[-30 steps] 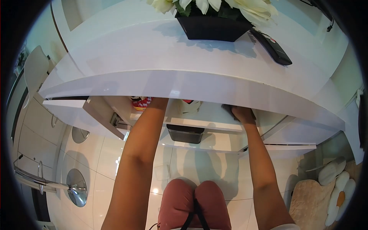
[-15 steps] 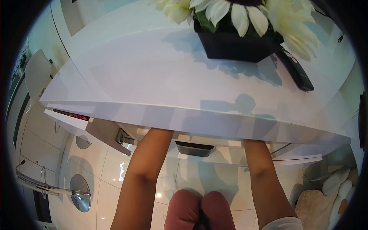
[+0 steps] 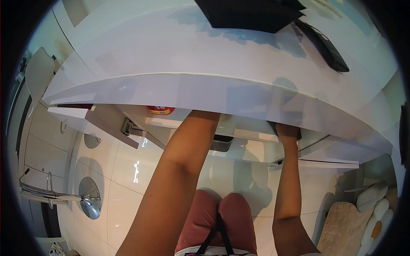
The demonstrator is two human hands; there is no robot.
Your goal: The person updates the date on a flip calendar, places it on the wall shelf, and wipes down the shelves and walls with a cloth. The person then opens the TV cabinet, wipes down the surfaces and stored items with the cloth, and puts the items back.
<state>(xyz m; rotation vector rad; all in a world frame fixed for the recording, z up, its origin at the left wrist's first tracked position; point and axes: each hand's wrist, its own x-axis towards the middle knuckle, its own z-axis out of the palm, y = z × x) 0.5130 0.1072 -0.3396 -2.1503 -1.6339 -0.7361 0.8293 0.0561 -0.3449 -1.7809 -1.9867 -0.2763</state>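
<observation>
My left forearm reaches under the white counter [image 3: 179, 91]; the left hand [image 3: 207, 116] is hidden past the wrist by the counter edge. On the right, my right hand [image 3: 287, 129] shows partly below that edge, at the shelf [image 3: 252, 130] inside the cabinet. Its fingers curl against a dark object [image 3: 298, 133] that peeks out on both sides, too covered to name. A red and yellow round-edged package [image 3: 161, 110] lies on the shelf left of my left arm. Lower down, a dark-rimmed container [image 3: 221, 144] is partly behind that arm.
An open cabinet door [image 3: 92, 123] juts out at left. A black planter [image 3: 252, 15] and a dark remote control [image 3: 323, 47] are on the countertop. A chrome stool base [image 3: 90, 198] is at lower left, a beige cushion [image 3: 344, 228] at lower right.
My view has tilted down, showing more of the cabinet. The left forearm has shifted right, and the red and yellow package has come into sight. My right hand now shows with a dark object.
</observation>
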